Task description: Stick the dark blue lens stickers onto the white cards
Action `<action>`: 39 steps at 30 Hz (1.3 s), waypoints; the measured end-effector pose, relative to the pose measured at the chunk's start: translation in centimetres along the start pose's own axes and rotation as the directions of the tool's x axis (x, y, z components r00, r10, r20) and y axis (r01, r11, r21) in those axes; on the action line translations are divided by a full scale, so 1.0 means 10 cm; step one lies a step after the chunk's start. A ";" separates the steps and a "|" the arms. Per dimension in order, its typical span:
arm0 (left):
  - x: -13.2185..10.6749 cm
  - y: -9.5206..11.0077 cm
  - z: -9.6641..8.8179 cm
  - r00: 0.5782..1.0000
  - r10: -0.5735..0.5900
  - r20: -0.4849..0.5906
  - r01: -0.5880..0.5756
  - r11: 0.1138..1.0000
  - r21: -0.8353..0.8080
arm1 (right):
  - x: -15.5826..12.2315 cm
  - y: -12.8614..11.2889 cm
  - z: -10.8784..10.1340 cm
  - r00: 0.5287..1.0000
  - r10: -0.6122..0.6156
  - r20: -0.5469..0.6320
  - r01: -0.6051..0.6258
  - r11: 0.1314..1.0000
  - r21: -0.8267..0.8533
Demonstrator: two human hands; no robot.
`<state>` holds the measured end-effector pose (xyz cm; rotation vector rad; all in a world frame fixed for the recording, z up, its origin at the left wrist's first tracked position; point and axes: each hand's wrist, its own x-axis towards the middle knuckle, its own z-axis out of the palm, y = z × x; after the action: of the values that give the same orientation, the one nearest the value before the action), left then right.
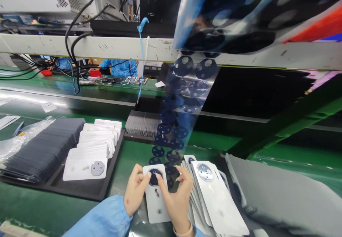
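Observation:
A white phone back cover [157, 208] lies upright before me on the bench, with a dark round film sticker [154, 177] over its camera area. My left hand [135, 190] grips the cover's left edge, its thumb on the sticker's left side. The thumb of my right hand [177, 196] presses on the sticker from the right, while its other fingers are bent and apart, off the cover. Right behind the cover hangs a clear strip of dark round stickers [173, 155]. At the right, a fanned stack of white phone back covers [216, 198] lies beside my right hand.
On the left, a black tray [80, 190] bears white covers [85, 164] and a row of dark sheets [48, 151]. Grey pieces [143, 123] stand in a box behind. A grey padded row [280, 190] lies right. A beam [107, 48] with cables crosses above; a blue-sleeved person [120, 68] sits beyond.

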<state>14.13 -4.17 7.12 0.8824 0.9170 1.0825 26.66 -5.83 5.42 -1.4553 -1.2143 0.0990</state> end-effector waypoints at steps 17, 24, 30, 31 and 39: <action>0.01 0.10 -0.03 0.970 -0.049 0.239 0.053 0.999 -0.011 | 0.09 -0.07 -0.02 0.824 0.308 0.476 -0.487 0.815 0.315; 0.03 0.06 -0.02 0.973 -0.040 0.229 0.024 0.997 0.072 | 0.07 -0.04 0.01 0.793 0.360 0.491 -0.575 0.709 0.409; 0.04 0.05 -0.02 0.975 -0.057 0.214 0.042 0.996 0.074 | 0.12 -0.05 -0.01 0.743 0.393 0.542 -0.650 0.618 0.442; 0.05 0.05 -0.03 0.977 -0.059 0.207 0.045 0.996 0.073 | 0.12 -0.05 -0.02 0.731 0.398 0.554 -0.666 0.589 0.457; 0.12 0.07 -0.07 0.990 -0.088 0.114 0.089 0.996 -0.008 | 0.16 -0.05 -0.06 0.574 0.349 0.741 -0.816 0.316 0.483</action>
<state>13.49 -2.79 7.29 0.8756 0.8451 0.9516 27.46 -5.20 6.92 -0.9508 -0.6962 1.5221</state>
